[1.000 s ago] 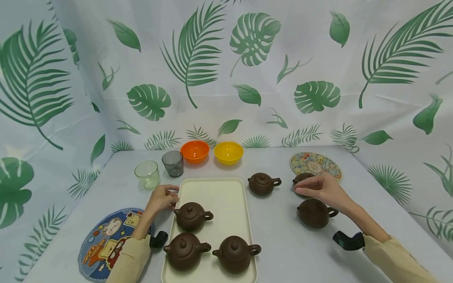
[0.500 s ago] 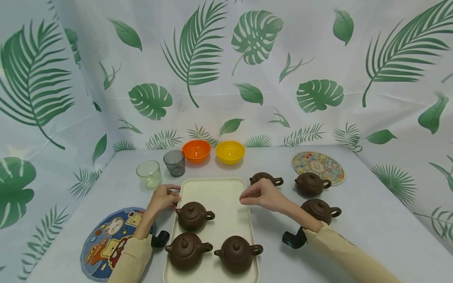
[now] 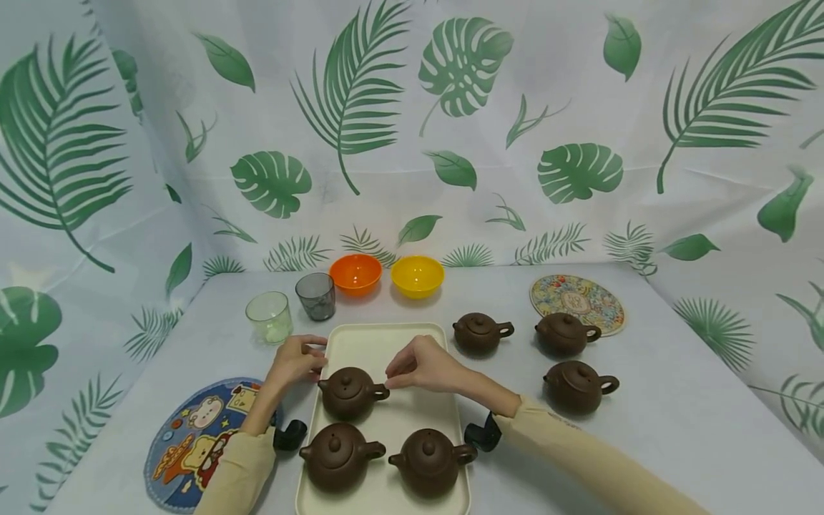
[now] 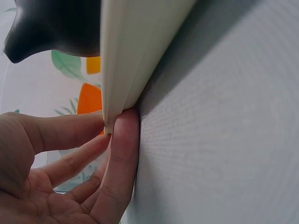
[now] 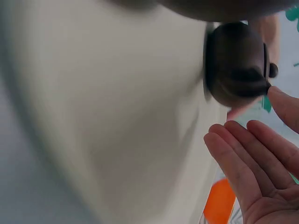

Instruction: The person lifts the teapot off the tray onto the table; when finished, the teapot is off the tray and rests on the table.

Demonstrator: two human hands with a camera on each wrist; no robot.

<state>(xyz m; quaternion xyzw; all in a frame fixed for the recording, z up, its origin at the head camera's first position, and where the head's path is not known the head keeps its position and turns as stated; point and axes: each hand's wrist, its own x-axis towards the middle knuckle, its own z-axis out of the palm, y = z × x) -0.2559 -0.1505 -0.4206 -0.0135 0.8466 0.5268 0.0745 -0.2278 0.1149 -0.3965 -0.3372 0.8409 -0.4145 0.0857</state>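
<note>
We see a brown teapot (image 3: 350, 391) at the far left of a cream tray (image 3: 405, 350) on the counter (image 3: 644, 429). Our right hand (image 3: 421, 365) hovers at its handle, fingers (image 5: 243, 163) loose and released, just shy of touching. Our left hand (image 3: 295, 360) pinches the tray's left rim between thumb and fingers (image 4: 121, 154). Two more teapots (image 3: 386, 458) sit on the tray's near end. Three teapots (image 3: 566, 357) stand on the counter to the right. Beyond the tray are two cups (image 3: 290, 306), an orange bowl (image 3: 355, 274) and a yellow bowl (image 3: 417, 276).
</note>
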